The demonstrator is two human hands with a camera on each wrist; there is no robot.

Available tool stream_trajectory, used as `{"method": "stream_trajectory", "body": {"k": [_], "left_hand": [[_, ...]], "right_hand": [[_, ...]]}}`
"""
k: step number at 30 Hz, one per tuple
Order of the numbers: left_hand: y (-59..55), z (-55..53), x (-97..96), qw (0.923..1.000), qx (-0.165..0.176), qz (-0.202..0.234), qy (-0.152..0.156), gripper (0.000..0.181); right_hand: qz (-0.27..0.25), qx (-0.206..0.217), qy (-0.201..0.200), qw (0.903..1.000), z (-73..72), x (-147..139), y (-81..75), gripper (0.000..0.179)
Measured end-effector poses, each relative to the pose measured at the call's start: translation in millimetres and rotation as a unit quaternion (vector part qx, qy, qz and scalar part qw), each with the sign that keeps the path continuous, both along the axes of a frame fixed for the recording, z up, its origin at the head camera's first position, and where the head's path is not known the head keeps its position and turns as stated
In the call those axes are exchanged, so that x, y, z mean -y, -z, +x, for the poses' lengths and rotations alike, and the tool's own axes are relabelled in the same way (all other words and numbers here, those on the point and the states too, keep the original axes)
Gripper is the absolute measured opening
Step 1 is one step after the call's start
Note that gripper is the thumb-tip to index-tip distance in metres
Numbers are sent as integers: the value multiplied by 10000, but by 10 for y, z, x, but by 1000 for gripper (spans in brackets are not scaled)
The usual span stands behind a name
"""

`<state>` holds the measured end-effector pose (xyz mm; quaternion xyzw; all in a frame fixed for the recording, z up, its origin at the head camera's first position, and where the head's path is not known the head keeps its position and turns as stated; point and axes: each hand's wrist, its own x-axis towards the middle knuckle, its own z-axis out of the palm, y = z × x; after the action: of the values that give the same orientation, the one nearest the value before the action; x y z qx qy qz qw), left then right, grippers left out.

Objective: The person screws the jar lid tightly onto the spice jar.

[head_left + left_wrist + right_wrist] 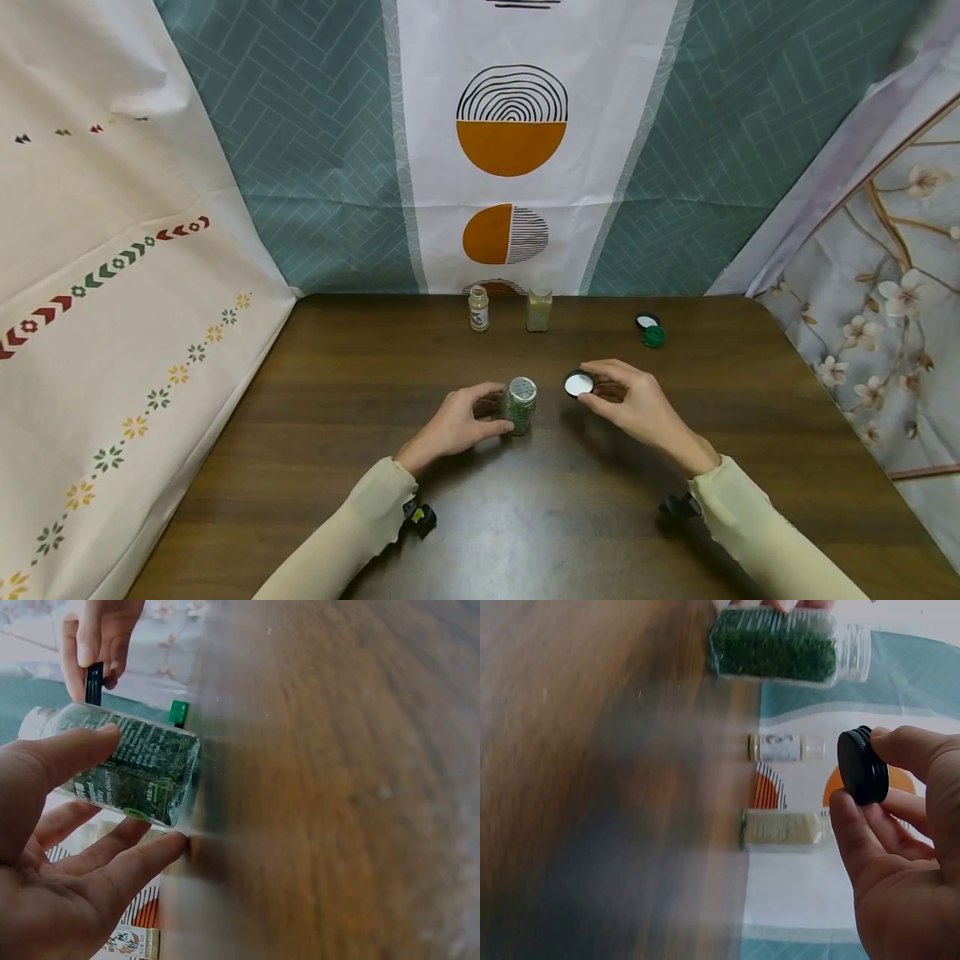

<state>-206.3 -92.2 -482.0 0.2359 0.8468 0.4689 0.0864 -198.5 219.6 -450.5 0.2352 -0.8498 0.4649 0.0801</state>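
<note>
My left hand [457, 421] holds an upright glass spice jar [517, 418] of dried green herbs, thumb on one side and fingers on the other. Its lid is off, and a holed shaker top [522, 388] shows at the mouth. Just to the right, my right hand [633, 404] pinches a black screw cap [862, 766] between thumb and fingers. The cap's white inside is turned toward the head camera. A gap separates the cap from the jar. Whether the jar's base touches the table is hard to tell.
At the back of the brown table [360, 358] stand a small labelled bottle [478, 310] and a jar of pale powder [538, 310], both without lids. A black cap [647, 320] and a green cap [654, 337] lie at the back right. Fabric hangs behind.
</note>
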Motion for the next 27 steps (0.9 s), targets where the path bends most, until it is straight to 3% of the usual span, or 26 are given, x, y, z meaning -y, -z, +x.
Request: {"method": "stream_trajectory", "body": {"k": [15, 27], "left_hand": [[-49, -27, -37, 9997, -56, -244, 81, 54], [-84, -29, -71, 9994, -57, -331, 70, 52]], "right_hand": [[129, 223, -477, 9985, 101, 132, -38, 44], [84, -120, -772, 9969, 60, 193, -76, 40]]}}
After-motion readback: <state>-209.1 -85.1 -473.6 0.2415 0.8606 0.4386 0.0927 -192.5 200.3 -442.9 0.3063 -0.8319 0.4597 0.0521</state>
